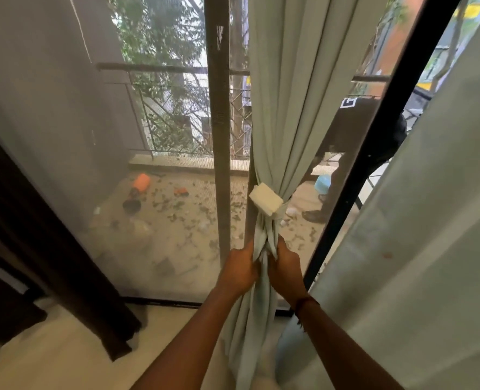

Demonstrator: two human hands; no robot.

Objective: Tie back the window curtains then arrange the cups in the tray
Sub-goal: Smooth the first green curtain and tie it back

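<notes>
A pale green curtain (289, 108) hangs in front of the window, gathered into a narrow bunch at mid-height. A white tie-back (267, 202) with a blocky white end wraps around that bunch. Just below the tie-back, my left hand (240, 270) grips the gathered cloth from the left. My right hand (285, 267) grips it from the right, close beside the left one. A second pale green curtain (430, 235) hangs loose at the right edge. No cups or tray are in view.
A dark brown curtain (36, 249) hangs at the left. A mesh screen door with a grey frame post (219, 122) and a black frame bar (373, 164) stand behind the curtains. Beyond lies a balcony with railing (176, 114), leaves and pots.
</notes>
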